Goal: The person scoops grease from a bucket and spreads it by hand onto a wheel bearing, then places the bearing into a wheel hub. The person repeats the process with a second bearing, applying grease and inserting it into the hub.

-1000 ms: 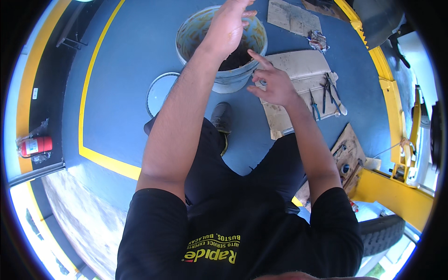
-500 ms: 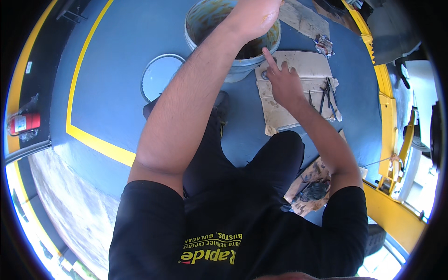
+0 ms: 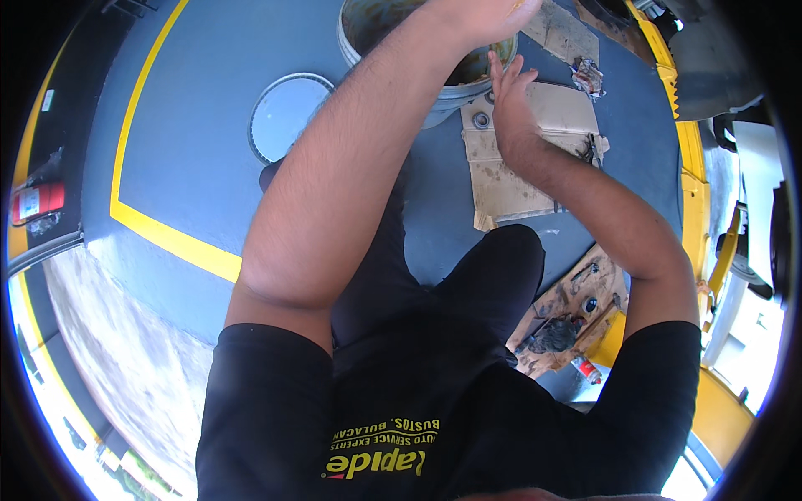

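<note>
Over a pale bucket with brown-yellow grease smeared inside, my left hand reaches across at the top edge. Its fingers are cut off by the frame, so any hold is hidden. My right hand is beside the bucket's right rim, fingers extended and apart, with nothing visible in it. Beneath it lies a stained cardboard sheet. On that sheet, left of my right wrist, rests a small metal ring. Dark pliers lie further right, partly covered by my forearm.
A round pale lid lies on the blue floor left of the bucket. A crumpled wrapper sits at the upper right. By my right knee, another cardboard piece holds a dark rag. Yellow metal framework stands along the right.
My right hand has turned and raised its fingers beside the bucket rim, and its elbow has swung outward. My left hand has shifted slightly right. The view has moved a little.
</note>
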The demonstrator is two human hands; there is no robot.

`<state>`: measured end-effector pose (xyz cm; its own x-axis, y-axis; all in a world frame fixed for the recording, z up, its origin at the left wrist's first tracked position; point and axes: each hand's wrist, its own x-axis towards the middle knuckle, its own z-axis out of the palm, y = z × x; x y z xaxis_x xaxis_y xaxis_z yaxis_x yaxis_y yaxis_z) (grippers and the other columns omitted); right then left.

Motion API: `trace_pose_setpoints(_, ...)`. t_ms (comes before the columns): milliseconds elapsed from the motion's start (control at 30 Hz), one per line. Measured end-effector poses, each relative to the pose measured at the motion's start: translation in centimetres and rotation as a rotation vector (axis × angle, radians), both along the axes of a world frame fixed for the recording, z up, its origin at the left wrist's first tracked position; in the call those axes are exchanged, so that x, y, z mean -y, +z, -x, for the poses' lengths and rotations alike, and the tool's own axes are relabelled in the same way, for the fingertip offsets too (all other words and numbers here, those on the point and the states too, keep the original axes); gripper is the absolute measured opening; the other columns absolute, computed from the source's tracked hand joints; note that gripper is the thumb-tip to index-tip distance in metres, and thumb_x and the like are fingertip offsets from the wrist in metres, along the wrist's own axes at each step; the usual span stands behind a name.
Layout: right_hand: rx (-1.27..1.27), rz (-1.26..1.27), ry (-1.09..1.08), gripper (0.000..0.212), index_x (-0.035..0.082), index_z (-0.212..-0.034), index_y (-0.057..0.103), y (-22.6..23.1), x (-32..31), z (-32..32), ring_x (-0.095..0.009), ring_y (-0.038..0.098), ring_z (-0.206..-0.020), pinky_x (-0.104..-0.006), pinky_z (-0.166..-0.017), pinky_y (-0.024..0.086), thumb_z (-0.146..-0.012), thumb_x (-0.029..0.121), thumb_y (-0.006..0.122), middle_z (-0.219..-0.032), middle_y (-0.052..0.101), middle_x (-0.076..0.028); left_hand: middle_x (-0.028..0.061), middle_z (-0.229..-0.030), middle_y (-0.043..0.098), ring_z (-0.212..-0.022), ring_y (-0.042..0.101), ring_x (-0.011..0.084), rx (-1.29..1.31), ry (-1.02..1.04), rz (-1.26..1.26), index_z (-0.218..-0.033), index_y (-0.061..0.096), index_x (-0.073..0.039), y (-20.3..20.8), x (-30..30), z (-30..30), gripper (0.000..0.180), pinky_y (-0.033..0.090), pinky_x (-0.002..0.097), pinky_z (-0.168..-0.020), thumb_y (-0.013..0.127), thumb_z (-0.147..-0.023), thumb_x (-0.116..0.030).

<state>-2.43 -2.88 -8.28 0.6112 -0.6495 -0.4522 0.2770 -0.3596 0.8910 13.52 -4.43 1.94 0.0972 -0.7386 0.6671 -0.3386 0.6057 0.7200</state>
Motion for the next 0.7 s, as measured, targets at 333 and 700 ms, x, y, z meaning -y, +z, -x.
trace_pose_setpoints(333, 0.651, -1.017, -0.476, 0.046, 0.006, -0.13, 0.067, 2.1, -3.0, 4.2, -0.041, 0.062, -0.123, -0.0486, -0.095, 0.053, -0.095, 0.036, 0.067, -0.154, 0.049, -0.024, 0.02, -0.125, 0.067, -0.117, 0.062, 0.0293, -0.326, -0.038, -0.298, -0.127, 0.062, 0.008, 0.8, -2.3, -1.4, 0.078, 0.046, 0.0394, -0.102, 0.042, -0.106, -0.064)
trace_pose_setpoints(700, 2.44, -3.326, -1.086, 0.054, 0.009, -0.132, 0.056, -8.3, 2.6, 5.6, -0.036, 0.066, -0.111, -0.0381, -0.085, 0.051, -0.099, 0.051, 0.052, -0.154, 0.048, -0.028, 0.0124, -0.117, 0.068, -0.11, 0.065, 0.0229, -0.384, -0.074, -0.467, -0.121, 0.068, -0.003, -0.2, -2.7, -0.3, 0.072, 0.048, 0.0365, -0.095, 0.046, -0.102, -0.069)
